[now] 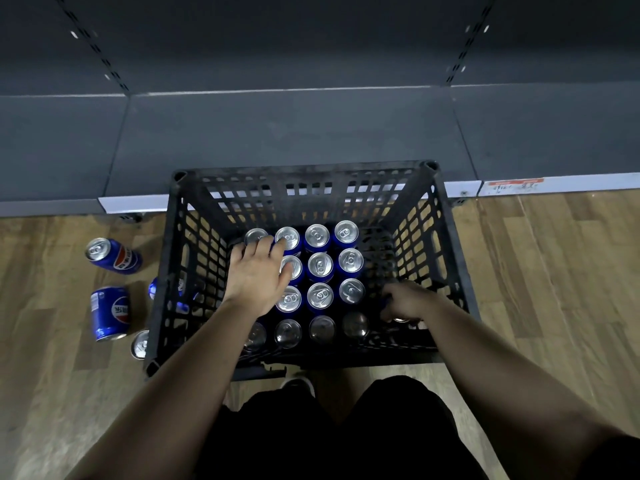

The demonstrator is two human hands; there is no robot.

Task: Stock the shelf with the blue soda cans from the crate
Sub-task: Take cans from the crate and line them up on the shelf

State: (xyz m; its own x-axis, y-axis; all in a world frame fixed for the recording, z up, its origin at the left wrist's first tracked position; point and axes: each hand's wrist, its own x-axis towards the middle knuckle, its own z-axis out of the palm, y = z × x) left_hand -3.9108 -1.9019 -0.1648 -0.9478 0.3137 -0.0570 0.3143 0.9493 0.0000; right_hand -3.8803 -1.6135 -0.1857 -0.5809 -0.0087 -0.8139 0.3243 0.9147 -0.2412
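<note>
A black plastic crate [446, 237] stands on the floor against the dark grey bottom shelf [291, 133]. Inside it stand several blue soda cans [320, 265] in rows, silver tops up. My left hand [258, 275] reaches into the crate's left side, fingers spread over the tops of the cans in the left column; whether it grips one I cannot tell. My right hand [405, 301] is low in the crate's near right corner, fingers curled round the top of a can [401, 319] that is mostly hidden beneath it.
Loose blue cans lie on the wooden floor left of the crate: one tipped [114, 254], one on its side [110, 313], one by the crate's near left corner [140, 344]. A white price strip [512, 186] edges the shelf. My legs are below the crate.
</note>
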